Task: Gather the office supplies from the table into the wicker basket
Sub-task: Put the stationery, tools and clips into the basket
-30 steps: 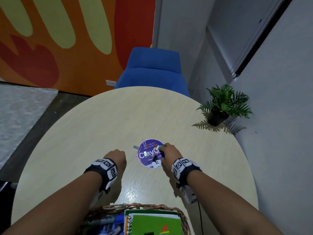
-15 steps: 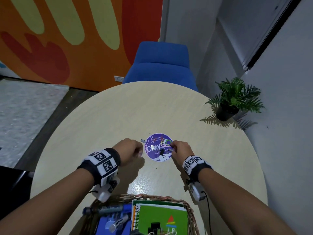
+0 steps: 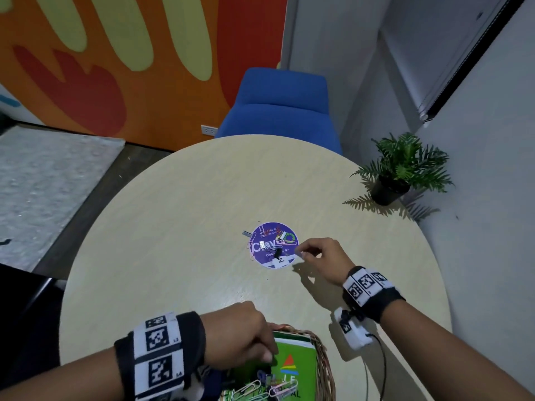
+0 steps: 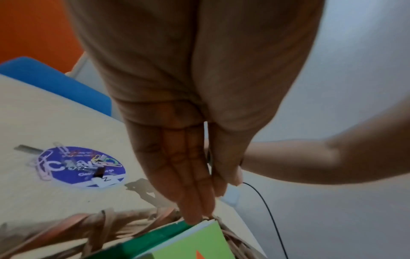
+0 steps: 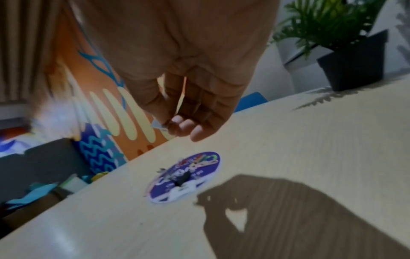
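Observation:
A wicker basket (image 3: 322, 360) stands at the table's near edge, holding a green notebook (image 3: 292, 357) and loose paper clips (image 3: 260, 389). My left hand (image 3: 267, 355) hangs over the basket with straight fingers (image 4: 195, 201) pointing down at the notebook (image 4: 190, 245); nothing shows in it. Mid-table, a round purple sticker (image 3: 273, 245) carries coloured paper clips (image 3: 286, 238), a black binder clip (image 3: 277, 252) and a staple strip (image 3: 247, 233). My right hand (image 3: 301, 253) hovers just right of the sticker, pinching a small pale piece (image 5: 158, 125).
The round pale table (image 3: 173, 227) has a potted plant (image 3: 399, 172) at its far right edge. A blue chair (image 3: 280, 111) stands behind the table. A thin black cable (image 3: 376, 357) hangs from my right wrist near the basket.
My left hand has drawn back from beside the sticker to over the basket. My right hand has lifted off the sticker and shifted right with the small piece pinched.

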